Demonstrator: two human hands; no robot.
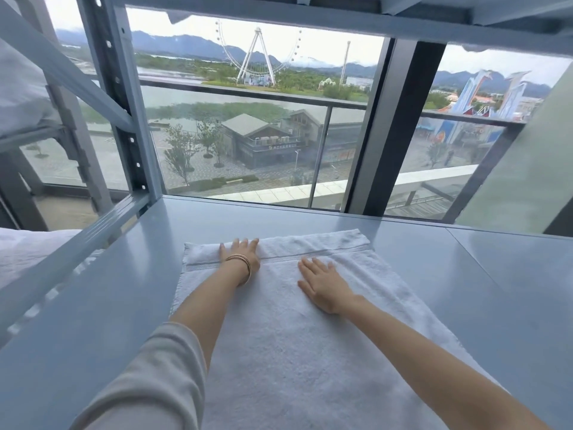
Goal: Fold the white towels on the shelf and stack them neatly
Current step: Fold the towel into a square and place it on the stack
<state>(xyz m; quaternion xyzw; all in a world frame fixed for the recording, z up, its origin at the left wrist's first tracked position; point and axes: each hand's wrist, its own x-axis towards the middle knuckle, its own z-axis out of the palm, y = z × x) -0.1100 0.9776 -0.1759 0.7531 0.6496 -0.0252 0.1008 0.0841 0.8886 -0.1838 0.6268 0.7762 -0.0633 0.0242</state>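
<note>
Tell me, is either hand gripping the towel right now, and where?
Neither. The left hand and right hand press flat, fingers straight, on the white towel near its far end.

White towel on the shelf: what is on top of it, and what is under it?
Both hands lie flat on the white towel: the left hand near its far edge, the right hand nearer the middle. It lies on the blue-grey shelf; whatever lies beneath the cloth is hidden.

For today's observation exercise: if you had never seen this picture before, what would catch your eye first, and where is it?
First, the white towel spread flat on the grey-blue shelf in the foreground, with the left hand and the right hand pressed flat on it. The left wrist wears gold bangles. Behind the shelf, through the window, a Ferris wheel stands against mountains.
</note>
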